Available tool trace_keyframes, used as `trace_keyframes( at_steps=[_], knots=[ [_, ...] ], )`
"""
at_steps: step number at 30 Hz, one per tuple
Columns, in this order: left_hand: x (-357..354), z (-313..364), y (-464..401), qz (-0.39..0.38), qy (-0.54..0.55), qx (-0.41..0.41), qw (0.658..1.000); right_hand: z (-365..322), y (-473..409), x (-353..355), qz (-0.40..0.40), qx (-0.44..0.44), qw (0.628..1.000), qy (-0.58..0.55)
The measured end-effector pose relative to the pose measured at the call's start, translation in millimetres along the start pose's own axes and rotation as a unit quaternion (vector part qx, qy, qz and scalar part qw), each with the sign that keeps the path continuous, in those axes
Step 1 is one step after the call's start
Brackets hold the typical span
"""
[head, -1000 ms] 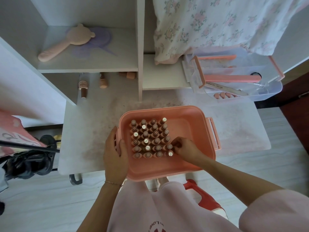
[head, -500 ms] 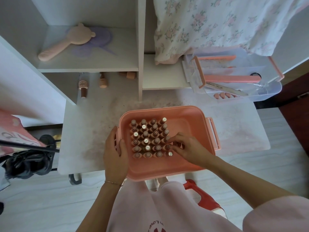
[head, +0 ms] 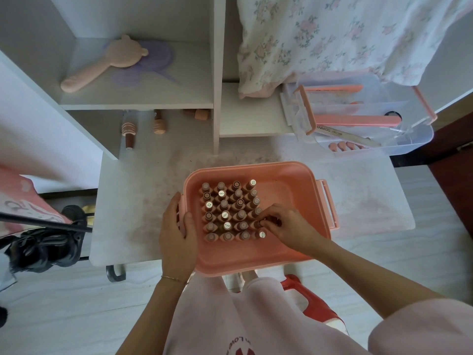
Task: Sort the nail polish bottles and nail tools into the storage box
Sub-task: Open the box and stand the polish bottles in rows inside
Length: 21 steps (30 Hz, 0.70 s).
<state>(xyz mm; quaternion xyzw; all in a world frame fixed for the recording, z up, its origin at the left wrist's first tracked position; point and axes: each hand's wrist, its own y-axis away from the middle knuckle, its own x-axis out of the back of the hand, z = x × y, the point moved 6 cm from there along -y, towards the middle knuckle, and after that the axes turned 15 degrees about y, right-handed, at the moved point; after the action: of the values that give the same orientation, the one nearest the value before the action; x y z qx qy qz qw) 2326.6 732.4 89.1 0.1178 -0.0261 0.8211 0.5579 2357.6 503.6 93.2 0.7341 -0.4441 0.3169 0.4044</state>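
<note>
— White desk (head: 143, 201) below me, pink storage box (head: 294, 180) nearest. My left hand (head: 176, 234) grips its nine o'clock rim.

— Right?

— Right hand (head: 286, 225) pinches a nail polish bottle (head: 258, 223), seating it beside the packed rows. Next, I reckon: tools at one o'clock.

light: soft, even daylight | shadows: faint | focus: centre sharp | edges: wide-angle bending, slight blur
</note>
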Motion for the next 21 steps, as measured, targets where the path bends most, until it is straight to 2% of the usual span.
trace_keyframes(
  at_steps=[16, 21],
  knots=[
    [0.0, -1.8, 0.1, 0.001, -0.005, 0.002, 1.000, -4.1, -0.5, 2.2, 0.001, 0.006, 1.000, -0.003],
    [0.1, -2.7, 0.1, 0.001, -0.001, 0.003, 1.000, -6.2, 3.2, 8.3, 0.033, 0.010, 0.999, -0.008]
  ],
)
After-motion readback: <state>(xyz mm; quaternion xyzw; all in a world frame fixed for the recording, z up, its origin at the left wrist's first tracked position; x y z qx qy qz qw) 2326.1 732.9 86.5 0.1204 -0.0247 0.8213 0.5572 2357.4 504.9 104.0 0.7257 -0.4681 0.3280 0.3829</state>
